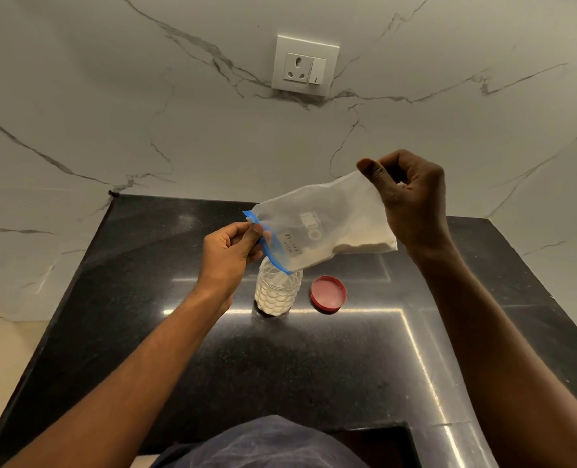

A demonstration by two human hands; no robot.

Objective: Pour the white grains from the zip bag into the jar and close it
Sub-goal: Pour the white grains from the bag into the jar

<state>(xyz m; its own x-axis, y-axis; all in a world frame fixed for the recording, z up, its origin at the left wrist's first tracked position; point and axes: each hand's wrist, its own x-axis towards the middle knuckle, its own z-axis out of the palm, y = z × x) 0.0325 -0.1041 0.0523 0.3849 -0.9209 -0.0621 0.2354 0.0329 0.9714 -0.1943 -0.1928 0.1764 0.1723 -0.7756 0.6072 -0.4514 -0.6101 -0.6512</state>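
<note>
Pouring is under way: above the jar on the bench, the left hand pinches the zip bag mouth, the right hand lifts its bottom, grains remaining inside call for steeper tilting before fitting the red lid beside the jar.

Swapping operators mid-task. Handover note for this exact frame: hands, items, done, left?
Left hand: pinching the blue zip edge of the zip bag at its mouth.
Right hand: holding the bag's bottom corner raised, so the bag tilts mouth-down.
Jar: upright on the black counter, open, under the bag mouth, partly filled with white grains.
Red lid: on the counter just right of the jar.
Done: lid off, much of the grains in the jar.
Left: empty the grains remaining in the bag's lower corner, fit the lid.
</note>
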